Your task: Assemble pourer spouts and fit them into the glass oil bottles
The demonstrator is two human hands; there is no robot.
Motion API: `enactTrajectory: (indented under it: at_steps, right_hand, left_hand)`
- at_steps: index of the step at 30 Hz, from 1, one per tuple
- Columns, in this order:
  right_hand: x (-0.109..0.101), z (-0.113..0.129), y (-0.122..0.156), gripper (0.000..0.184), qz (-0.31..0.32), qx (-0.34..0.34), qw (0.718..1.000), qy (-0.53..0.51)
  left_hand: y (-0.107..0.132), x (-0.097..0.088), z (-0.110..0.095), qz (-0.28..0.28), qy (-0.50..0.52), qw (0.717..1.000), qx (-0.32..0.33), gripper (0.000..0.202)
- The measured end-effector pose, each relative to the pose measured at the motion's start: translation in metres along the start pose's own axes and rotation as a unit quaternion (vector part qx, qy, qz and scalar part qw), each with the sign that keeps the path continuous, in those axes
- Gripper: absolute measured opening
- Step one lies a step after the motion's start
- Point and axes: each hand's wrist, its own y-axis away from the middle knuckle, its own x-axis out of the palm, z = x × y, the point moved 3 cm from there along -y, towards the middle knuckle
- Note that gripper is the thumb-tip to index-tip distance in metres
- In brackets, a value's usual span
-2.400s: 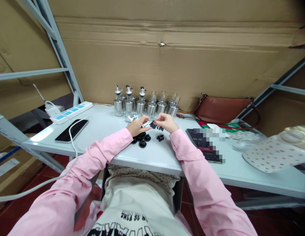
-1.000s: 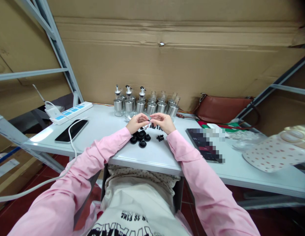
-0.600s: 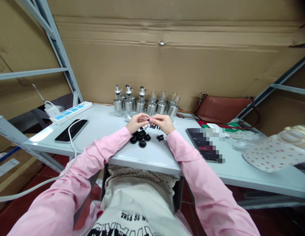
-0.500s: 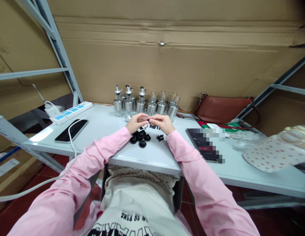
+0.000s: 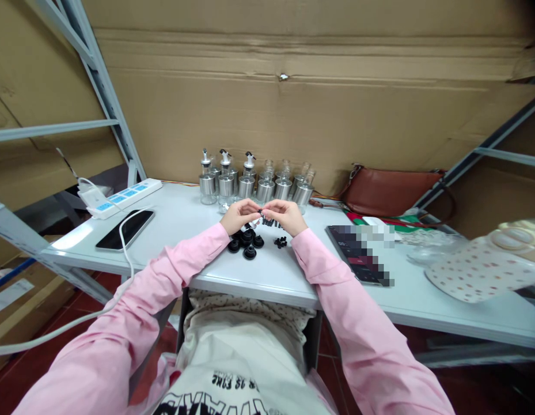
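Observation:
My left hand [image 5: 237, 216] and my right hand [image 5: 285, 215] meet above the white table [image 5: 176, 219], fingertips pinched together on one small black-and-white part [image 5: 257, 214]. Its shape is too small to make out. Below the hands lie several black round caps [image 5: 245, 242] and a little heap of tiny black pieces [image 5: 280, 242]. More small black pieces lie under my right fingers. Behind the hands stands a cluster of steel-and-glass dispenser bottles [image 5: 250, 181], three of them with pour spouts on top.
A phone [image 5: 125, 229] on a white cable lies at the left, near a power strip [image 5: 120, 197]. A dark tablet [image 5: 357, 253], a brown bag [image 5: 388, 193] and a spotted pouch [image 5: 478, 268] sit to the right. Cardboard lines the wall behind.
My hands rose off the table and came together; the right one left the row of black pieces it was touching. For the last second they have barely moved.

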Motion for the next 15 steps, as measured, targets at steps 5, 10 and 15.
enactTrajectory:
  at_steps: [5, 10, 15]
  right_hand:
    - [0.0001, -0.0017, -0.0002, 0.028, 0.01, 0.007, 1.0, 0.001]
    - [0.001, -0.0035, -0.0008, 0.031, 0.024, -0.004, 1.0, 0.001]
    - [0.0058, -0.0074, 0.001, 0.041, 0.03, -0.022, 0.998, 0.047]
  left_hand:
    - [0.0002, 0.0011, -0.001, 0.004, -0.003, 1.0, 0.009, 0.037]
    - [-0.0001, -0.0003, -0.0014, -0.019, 0.002, 1.0, 0.004, 0.037]
    - [-0.0017, -0.0044, -0.0032, -0.084, -0.004, 0.996, 0.023, 0.035]
